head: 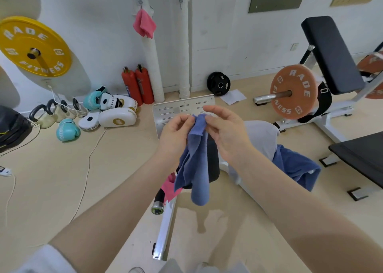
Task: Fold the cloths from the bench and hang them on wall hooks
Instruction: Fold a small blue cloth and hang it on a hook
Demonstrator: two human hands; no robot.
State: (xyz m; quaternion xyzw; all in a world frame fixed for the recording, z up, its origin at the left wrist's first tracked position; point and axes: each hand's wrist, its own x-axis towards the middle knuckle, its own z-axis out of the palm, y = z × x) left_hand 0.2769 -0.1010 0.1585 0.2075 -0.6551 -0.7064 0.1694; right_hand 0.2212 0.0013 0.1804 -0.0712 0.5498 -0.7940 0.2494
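Note:
My left hand (176, 131) and my right hand (226, 131) both pinch the top edge of a small blue cloth (196, 165), which hangs down crumpled between them over the bench (213, 165). On the bench lie a grey cloth (262, 138), a larger blue cloth (296, 169) and a pink cloth (169, 186), partly hidden by my arm. Another pink cloth (144, 24) hangs from a wall hook (141, 2). A second hook (181, 2) to its right is bare.
Two red fire extinguishers (137, 85), boxing gloves and pads (107, 113) and kettlebells (51, 113) line the wall at left. A yellow weight plate (34, 47) hangs at left. An orange plate (294, 91) on a machine and black benches (360, 156) stand at right. Cables cross the floor.

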